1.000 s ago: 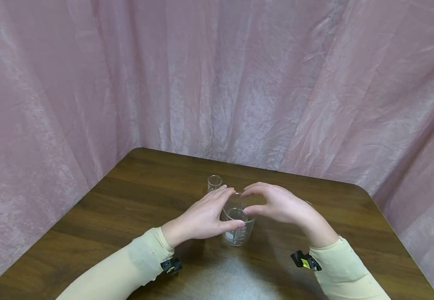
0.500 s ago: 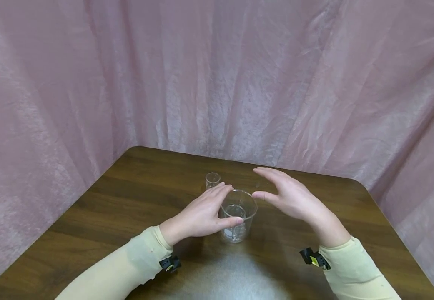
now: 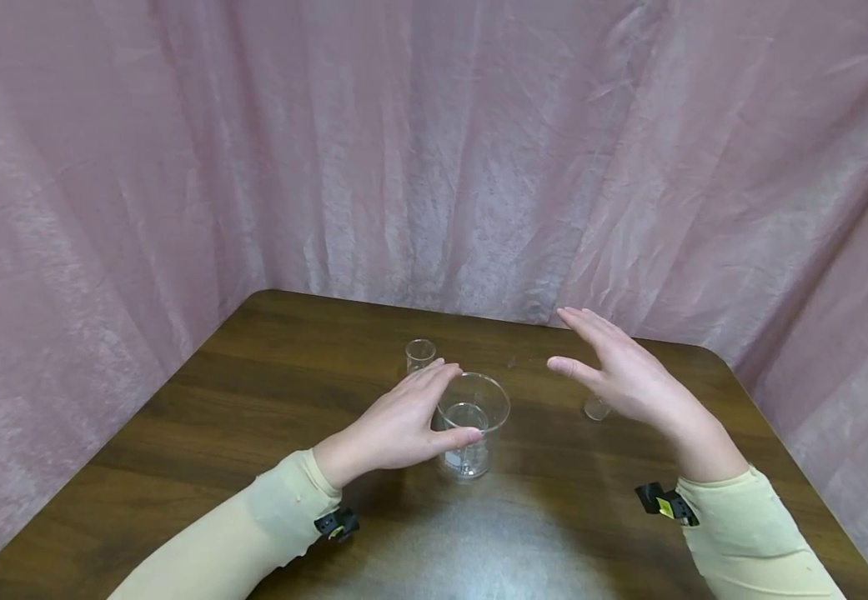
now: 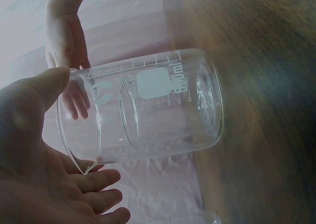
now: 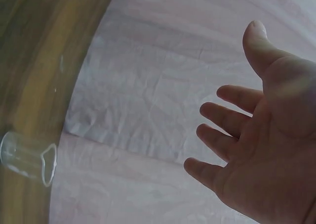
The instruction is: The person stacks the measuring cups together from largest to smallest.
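Observation:
A large glass beaker (image 3: 489,417) stands upright on the table, its white markings facing the camera in the left wrist view. Inside it sits a smaller glass beaker (image 4: 129,120). My left hand (image 3: 396,425) holds the large beaker at its rim, thumb on the near side and fingertips at the far side by the spout. Raised to the right, my right hand (image 3: 629,375) is apart from all the glassware, with spread fingers and nothing in it. Below it a small glass beaker (image 3: 596,407) is partly hidden by the hand; the right wrist view shows this small beaker (image 5: 29,159) upright.
Behind my left hand another small glass beaker (image 3: 420,348) stands on the brown wooden table (image 3: 253,417). A pink curtain (image 3: 434,167) hangs along the table's back and sides.
My right hand has left the large beaker, moving right and up with its fingers opening out. My left hand stays at the beaker's rim. The small beaker at right has come into view.

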The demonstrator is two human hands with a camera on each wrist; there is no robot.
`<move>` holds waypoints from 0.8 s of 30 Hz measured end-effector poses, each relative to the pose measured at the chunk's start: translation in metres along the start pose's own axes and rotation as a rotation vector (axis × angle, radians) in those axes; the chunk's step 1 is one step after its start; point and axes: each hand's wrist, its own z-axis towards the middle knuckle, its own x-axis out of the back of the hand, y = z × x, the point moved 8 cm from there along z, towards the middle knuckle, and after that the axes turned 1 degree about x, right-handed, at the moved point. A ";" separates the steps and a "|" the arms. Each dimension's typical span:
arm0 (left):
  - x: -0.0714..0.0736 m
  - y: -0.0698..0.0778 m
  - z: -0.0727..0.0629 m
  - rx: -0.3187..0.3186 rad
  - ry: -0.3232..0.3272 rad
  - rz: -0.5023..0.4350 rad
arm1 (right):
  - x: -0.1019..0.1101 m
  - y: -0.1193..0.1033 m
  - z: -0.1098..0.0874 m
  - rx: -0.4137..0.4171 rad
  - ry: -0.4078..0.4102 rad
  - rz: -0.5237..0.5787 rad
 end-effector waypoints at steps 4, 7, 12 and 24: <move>0.000 -0.001 -0.001 0.003 0.000 0.004 | 0.000 0.004 0.000 -0.006 -0.001 0.003; 0.000 0.000 -0.002 0.003 0.000 0.005 | -0.004 0.006 0.001 -0.009 -0.002 0.009; 0.000 0.000 -0.005 0.004 -0.001 0.004 | -0.011 0.005 0.005 -0.001 0.006 0.020; 0.001 -0.002 -0.008 0.017 -0.004 -0.006 | -0.031 -0.001 0.027 0.037 0.012 0.022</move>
